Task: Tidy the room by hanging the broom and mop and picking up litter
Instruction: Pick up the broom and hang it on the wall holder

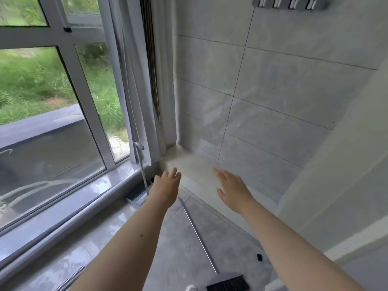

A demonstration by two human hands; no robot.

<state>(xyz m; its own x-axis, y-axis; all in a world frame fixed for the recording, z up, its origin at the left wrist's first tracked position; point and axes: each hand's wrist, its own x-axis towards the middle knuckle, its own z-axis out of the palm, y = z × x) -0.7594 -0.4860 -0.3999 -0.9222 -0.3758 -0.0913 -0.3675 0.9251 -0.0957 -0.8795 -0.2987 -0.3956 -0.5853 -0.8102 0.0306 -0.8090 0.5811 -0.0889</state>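
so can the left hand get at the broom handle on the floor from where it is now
Probably yes. The left hand is open and holds nothing, and the broom handle lies bare on the floor tiles just below and beside it, with nothing lying across it. The hand would only need to drop lower.

Probably a home utility corner: tiled wall (pixel 283 85), window (pixel 42 91), wall-mounted hanger rack (pixel 290 4).

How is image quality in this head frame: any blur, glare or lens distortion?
Head view: even daylight from the window; wide-angle bending of the frame and wall tiles; glossy reflections on the sill; slight motion softness on both hands, left hand, right hand.
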